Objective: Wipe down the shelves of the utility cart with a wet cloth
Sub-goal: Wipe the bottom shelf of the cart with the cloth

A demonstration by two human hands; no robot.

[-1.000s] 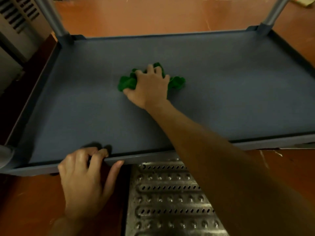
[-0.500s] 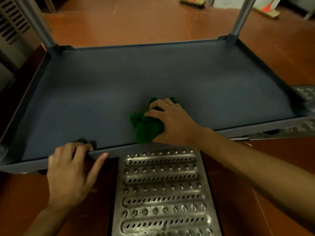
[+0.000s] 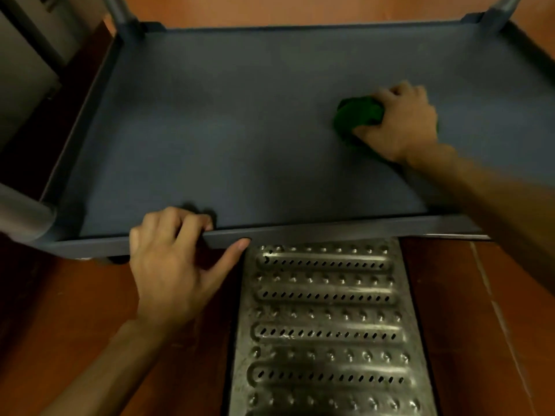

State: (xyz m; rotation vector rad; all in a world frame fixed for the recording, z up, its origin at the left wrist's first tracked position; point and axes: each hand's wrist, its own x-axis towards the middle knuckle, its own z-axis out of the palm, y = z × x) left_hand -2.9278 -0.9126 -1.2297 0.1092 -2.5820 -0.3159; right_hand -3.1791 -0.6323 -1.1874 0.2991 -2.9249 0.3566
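On the right half of the blue-grey cart shelf (image 3: 240, 130), seen from the head camera, the right hand (image 3: 402, 121) is pressing a bunched green cloth (image 3: 357, 115) down against the flat surface, its fingers curling round the wad so that most of the fabric is bulging out to the left of the knuckles; the hand and forearm are blurring slightly. At the near left, the left hand (image 3: 171, 265) is gripping the near rim (image 3: 330, 229) of the shelf, four fingers hooking over the edge onto the inner side while the thumb is stretching out to the right along the outer face. Grey posts (image 3: 120, 10) are rising from the shelf's corners. Below the rim, a perforated metal drain grate (image 3: 324, 325) is lying flush in the reddish-brown floor (image 3: 480, 295), just right of the left wrist.
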